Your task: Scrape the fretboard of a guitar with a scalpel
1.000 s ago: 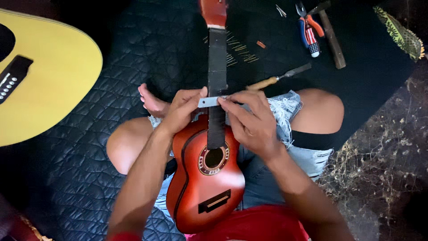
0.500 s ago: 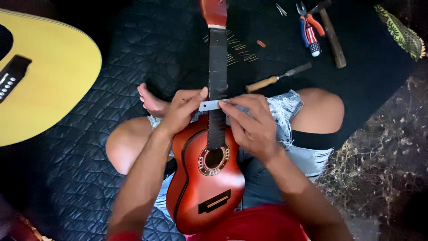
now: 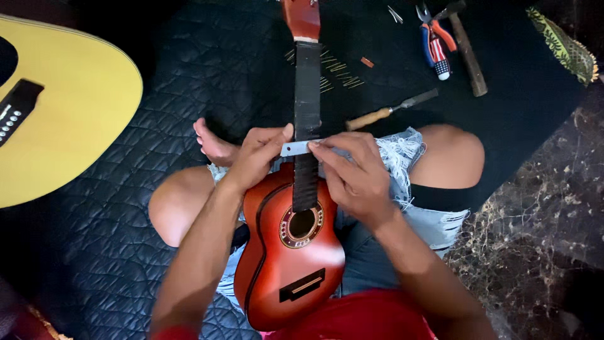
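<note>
Head view showed a small red-orange wooden guitar (image 3: 290, 252) lying body-down toward the bottom centre of the frame, across the seated person's lap, its dark stringless fretboard (image 3: 306, 119) running up to the top edge. A flat grey metal strip (image 3: 296, 148) lay crosswise on that fretboard just above the body. The left hand (image 3: 255, 157) pinched the strip's left end in a closed grip, while the right hand (image 3: 355, 173) pressed fingertips on its right end, closed down on it as well.

Judging from this, the strip could skid sideways off the narrow neck if pressure were uneven, and its edge could scrape the fretboard or a finger. The guitar sat unclamped on bent knees, so a hard push might rock it.

At upper centre, loose thin metal fret wires (image 3: 336, 69) lay scattered on the dark quilted mat (image 3: 157, 126), near bare skin. A wooden-handled chisel (image 3: 390, 110), red-handled pliers (image 3: 435, 44) and a hammer (image 3: 469, 53) lay at upper right.
</note>
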